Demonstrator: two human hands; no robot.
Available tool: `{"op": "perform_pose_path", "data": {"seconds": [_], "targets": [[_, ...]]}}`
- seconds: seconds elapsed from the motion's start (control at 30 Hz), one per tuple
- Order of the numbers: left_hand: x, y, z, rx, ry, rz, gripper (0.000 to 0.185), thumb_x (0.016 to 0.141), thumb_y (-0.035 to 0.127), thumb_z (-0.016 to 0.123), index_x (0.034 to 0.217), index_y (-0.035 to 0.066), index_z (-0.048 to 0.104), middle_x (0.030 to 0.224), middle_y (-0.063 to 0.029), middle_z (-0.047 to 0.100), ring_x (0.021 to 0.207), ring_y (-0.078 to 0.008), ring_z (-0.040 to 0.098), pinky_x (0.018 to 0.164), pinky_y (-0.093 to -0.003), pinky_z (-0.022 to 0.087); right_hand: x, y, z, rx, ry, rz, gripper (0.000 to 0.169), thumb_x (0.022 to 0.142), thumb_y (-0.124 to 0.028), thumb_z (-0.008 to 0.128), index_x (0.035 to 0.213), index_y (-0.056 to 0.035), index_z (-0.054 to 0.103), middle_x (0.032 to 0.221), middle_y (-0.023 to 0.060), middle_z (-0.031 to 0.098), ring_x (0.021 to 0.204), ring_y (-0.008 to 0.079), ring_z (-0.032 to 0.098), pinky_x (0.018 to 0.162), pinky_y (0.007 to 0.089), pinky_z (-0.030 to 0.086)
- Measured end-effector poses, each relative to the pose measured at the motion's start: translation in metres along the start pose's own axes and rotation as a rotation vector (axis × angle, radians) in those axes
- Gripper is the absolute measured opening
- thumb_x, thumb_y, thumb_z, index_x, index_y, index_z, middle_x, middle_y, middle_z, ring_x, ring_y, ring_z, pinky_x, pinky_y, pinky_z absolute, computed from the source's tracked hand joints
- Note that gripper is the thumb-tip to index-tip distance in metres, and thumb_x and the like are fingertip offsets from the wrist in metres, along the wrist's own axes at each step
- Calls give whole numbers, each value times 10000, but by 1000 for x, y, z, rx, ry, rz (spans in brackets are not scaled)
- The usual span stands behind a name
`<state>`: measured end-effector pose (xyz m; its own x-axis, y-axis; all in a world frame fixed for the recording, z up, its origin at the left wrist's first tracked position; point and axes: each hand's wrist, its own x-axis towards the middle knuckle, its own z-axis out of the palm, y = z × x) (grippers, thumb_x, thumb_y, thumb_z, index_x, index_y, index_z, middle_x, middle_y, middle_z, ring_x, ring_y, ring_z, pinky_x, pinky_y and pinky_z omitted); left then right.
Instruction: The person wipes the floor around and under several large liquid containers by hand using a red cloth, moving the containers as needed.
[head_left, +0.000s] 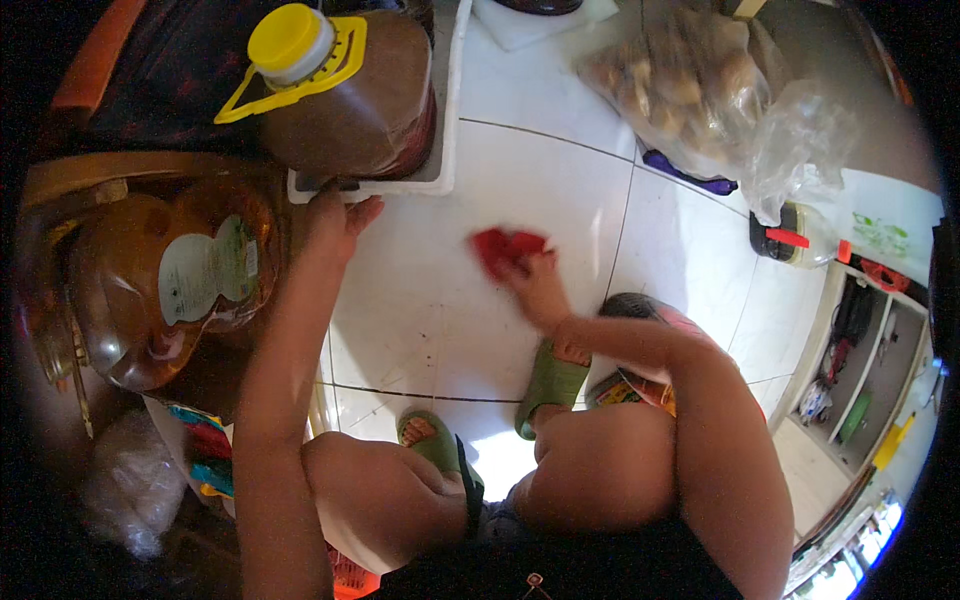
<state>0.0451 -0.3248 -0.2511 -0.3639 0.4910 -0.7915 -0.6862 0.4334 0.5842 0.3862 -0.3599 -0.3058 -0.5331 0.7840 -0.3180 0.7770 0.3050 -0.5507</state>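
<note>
My right hand (541, 292) holds a crumpled red cloth (506, 251) over the white tiled floor (420, 277). Cloth and fingers are blurred. At the front left corner of a white foam box (444, 176), my left hand (337, 221) grips the rim, its thumb apart and some fingers hidden. In that box stands a large plastic jug (360, 105) with brown contents, a yellow cap (283, 37) and a yellow handle. Small dark specks mark the floor between my hands and my green slippers (553, 382).
Large bottles of amber liquid (135, 277) stand close on the left. A clear plastic bag of brownish pieces (675, 82) lies at the far right, near a purple object (690, 174) and a jar with a red handle (787, 236). An open compartment unit (862, 367) stands right.
</note>
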Motion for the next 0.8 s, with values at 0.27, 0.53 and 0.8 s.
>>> {"op": "perform_pose_path", "data": {"seconds": [0.27, 0.53, 0.8], "targets": [[-4, -3, -5, 15, -119, -1, 465, 987, 240, 350, 1381, 28, 226, 1236, -204, 405, 962, -305, 606, 795, -414, 574, 83, 26, -59, 59, 408, -170, 401, 739, -83, 586, 1134, -147, 593, 1020, 131, 530, 963, 316, 545, 763, 417, 498], [-5, -1, -22, 9, -89, -15, 440, 991, 221, 328, 1375, 23, 244, 1252, -189, 411, 977, -299, 607, 790, -415, 573, 78, -46, -4, -63, -145, 77, 291, 934, -325, 445, 1149, -134, 495, 1046, 161, 590, 896, 334, 616, 763, 541, 432], [-20, -1, -10, 95, -144, 58, 485, 1000, 280, 331, 1410, 50, 211, 1297, -180, 398, 1024, -289, 596, 814, -415, 566, 19, -73, 22, 106, -177, -390, 357, 907, -372, 520, 1235, -233, 510, 1157, 105, 535, 988, 288, 578, 786, 454, 493]]}}
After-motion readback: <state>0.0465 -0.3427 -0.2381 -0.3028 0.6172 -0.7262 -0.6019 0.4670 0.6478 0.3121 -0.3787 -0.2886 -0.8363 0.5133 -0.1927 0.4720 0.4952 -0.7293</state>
